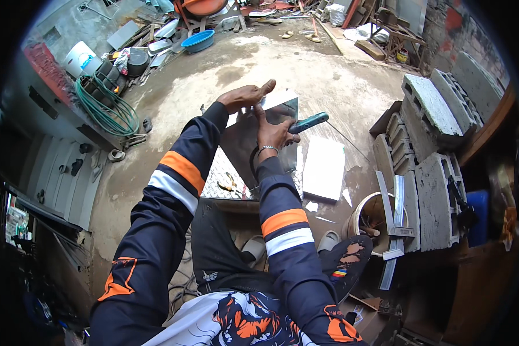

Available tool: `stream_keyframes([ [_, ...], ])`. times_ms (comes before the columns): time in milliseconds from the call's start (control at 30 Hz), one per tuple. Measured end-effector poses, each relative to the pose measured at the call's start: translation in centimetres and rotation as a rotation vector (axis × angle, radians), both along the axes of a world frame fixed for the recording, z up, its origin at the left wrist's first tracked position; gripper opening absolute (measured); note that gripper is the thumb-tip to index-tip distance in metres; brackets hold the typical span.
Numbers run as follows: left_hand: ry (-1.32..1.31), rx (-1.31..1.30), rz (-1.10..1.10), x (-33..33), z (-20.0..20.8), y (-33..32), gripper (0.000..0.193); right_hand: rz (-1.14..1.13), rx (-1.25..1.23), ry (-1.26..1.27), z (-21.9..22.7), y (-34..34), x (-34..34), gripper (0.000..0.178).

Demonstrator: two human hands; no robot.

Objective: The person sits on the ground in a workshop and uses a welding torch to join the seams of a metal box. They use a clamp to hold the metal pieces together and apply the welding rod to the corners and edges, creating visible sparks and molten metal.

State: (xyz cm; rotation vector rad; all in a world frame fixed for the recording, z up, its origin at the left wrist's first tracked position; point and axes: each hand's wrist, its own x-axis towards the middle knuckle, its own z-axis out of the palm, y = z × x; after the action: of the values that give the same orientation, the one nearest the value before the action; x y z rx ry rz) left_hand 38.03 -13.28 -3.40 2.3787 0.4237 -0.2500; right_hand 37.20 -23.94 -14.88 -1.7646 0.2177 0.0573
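A shiny metal sheet (pixel 239 144) lies tilted over a diamond-plate work surface (pixel 216 176) before me. My left hand (pixel 242 98) rests on the sheet's far part, thumb stretched out to the right and the other fingers bent down, their tips partly hidden. Just nearer, my right hand (pixel 273 131) is closed around a tool with a teal handle (pixel 310 123), which sticks out to the right. The tool's working end is hidden, so its kind is unclear. Pliers with yellow-and-black handles (pixel 230 183) lie on the diamond plate by the sheet's near edge.
To the right lie a white rectangular panel (pixel 324 167) and pale offcuts (pixel 312 206). A round bucket (pixel 360 222) with metal strips (pixel 399 202) across it stands beside stacked concrete blocks (pixel 435 109). A green hose (pixel 106 106) and a blue basin (pixel 198 41) are farther left.
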Motion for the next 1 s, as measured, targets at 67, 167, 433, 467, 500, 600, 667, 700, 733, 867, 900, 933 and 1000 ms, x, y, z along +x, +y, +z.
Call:
stream_keyframes([
  [67,-0.001,0.165,-0.05,0.5,-0.5,0.0,0.1,0.004,0.08,-0.05,-0.5,-0.9,-0.3,0.142],
  [167,-0.155,0.265,-0.118,0.6,-3.8,1.3,0.082,0.017,0.084,-0.146,-2.8,-4.9,-0.1,0.121],
  [433,-0.17,0.488,-0.195,-1.4,-2.3,1.8,0.081,0.121,0.301,-0.505,-2.8,-21.1,-4.1,0.085],
  [467,-0.167,0.488,-0.201,-2.0,-2.2,2.0,0.081,0.165,0.425,-0.458,-1.3,-22.9,-5.6,0.088],
  [500,-0.169,0.487,-0.215,-2.2,-1.9,1.7,0.081,0.211,0.604,-0.441,-0.3,-24.3,-7.1,0.085],
  [600,-0.168,0.506,-0.267,-2.1,-1.5,-0.1,0.079,0.217,0.688,-0.525,0.0,-27.0,-9.9,0.072],
  [667,-0.173,0.535,-0.264,-2.7,-1.5,0.2,0.079,0.228,0.65,-0.456,-0.2,-27.8,-12.0,0.061],
  [700,-0.179,0.548,-0.265,-2.6,-1.5,0.2,0.078,0.233,0.67,-0.431,-0.5,-28.2,-13.3,0.061],
  [733,-0.187,0.563,-0.263,-2.5,-1.4,0.2,0.078,0.24,0.69,-0.407,-0.9,-28.4,-14.3,0.062],
  [867,-0.204,0.561,-0.313,-2.4,-1.3,0.4,0.079,0.2,0.674,-0.344,-1.8,-29.1,-18.1,0.068],
  [900,-0.204,0.556,-0.318,-2.1,-1.6,0.6,0.079,0.174,0.666,-0.311,-1.2,-29.0,-18.9,0.07],
  [933,-0.203,0.552,-0.324,-1.8,-1.8,0.8,0.078,0.155,0.685,-0.282,-1.0,-28.9,-19.4,0.073],
  [1000,-0.216,0.538,-0.342,-1.4,-2.3,1.1,0.077,0.163,0.713,-0.265,-1.2,-29.5,-20.6,0.075],
])
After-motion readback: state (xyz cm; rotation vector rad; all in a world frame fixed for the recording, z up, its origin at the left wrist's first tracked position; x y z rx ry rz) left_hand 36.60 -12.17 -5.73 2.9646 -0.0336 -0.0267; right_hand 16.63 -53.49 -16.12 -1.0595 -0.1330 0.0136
